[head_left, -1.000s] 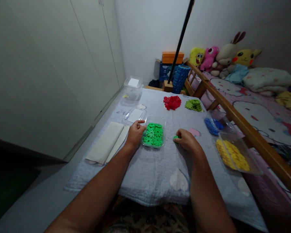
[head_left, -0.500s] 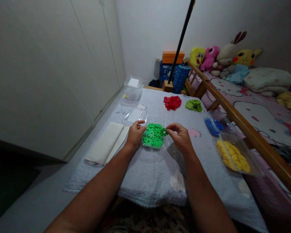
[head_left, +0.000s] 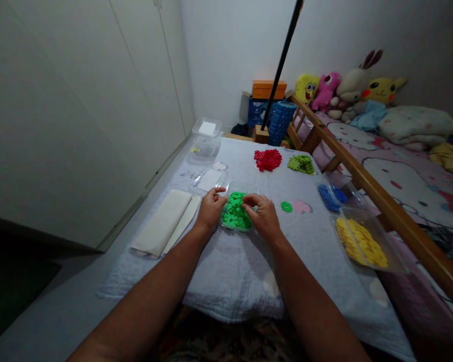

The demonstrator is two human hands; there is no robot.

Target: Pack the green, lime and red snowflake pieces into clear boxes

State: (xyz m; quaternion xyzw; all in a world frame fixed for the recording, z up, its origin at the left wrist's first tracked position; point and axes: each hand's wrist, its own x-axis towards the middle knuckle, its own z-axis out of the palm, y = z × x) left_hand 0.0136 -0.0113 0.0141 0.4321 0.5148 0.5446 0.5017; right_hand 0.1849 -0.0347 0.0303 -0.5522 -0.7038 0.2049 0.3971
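A clear plastic container (head_left: pixel 230 229) full of green snowflake-shaped discs (head_left: pixel 235 211) stands in front of me on the cloth. My left hand (head_left: pixel 211 207) grips its left rim, thumb and fingers closed. Over the container's right part, my right hand (head_left: pixel 261 213) has its thumb and forefinger pinched together at the discs. What sits between those fingertips is too small to make out. One loose green disc (head_left: pixel 286 206) lies flat on the cloth to the right of my right hand.
Red pieces (head_left: pixel 268 160) and lime-green pieces (head_left: pixel 301 164) lie in piles farther back. Containers of blue pieces (head_left: pixel 331 196) and yellow pieces (head_left: pixel 360 241) stand at the right by the wooden bed rail (head_left: pixel 362 163). Folded beige cloth (head_left: pixel 162 221), a clear lid (head_left: pixel 208 180) and a clear box (head_left: pixel 207 138) are at left.
My right hand has moved left from beside the container to over the green discs. The disc it held is gone from its fingers, and one now lies on the cloth at right.
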